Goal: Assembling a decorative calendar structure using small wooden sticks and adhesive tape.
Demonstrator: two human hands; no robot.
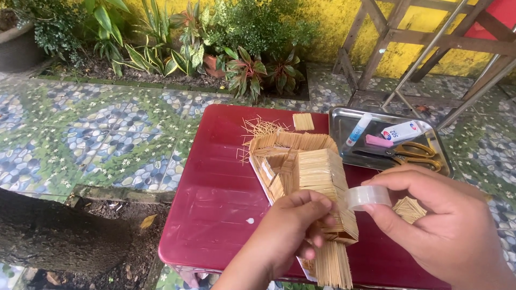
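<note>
Head view. A red table (215, 204) stands on a patterned pebble-and-flower tiled floor (97, 139), with potted plants (244, 67) along a yellow wall (344, 21) at 12 o'clock.

At the table's centre lies a model house built of toothpicks (293, 156). The left hand (285, 236), entering from 6 o'clock, has its fingers curled around a block of stacked toothpicks (325, 188) at the near end of the model, thumb on the block's face.

The right hand (446, 225), entering from 4 o'clock, pinches a roll of clear tape (368, 197) between thumb and fingertips; the roll sits just beside the block, at its 3 o'clock.

A small square toothpick panel (409, 208) lies on the table just beyond the right hand. Loose toothpicks (260, 128) and another small panel (303, 122) lie at the table's far edge.

At 2 o'clock a metal tray (338, 134) holds a glue tube (358, 130), a second white tube (402, 130), a pink eraser-like piece (379, 141) and orange-handled scissors (411, 153).
</note>
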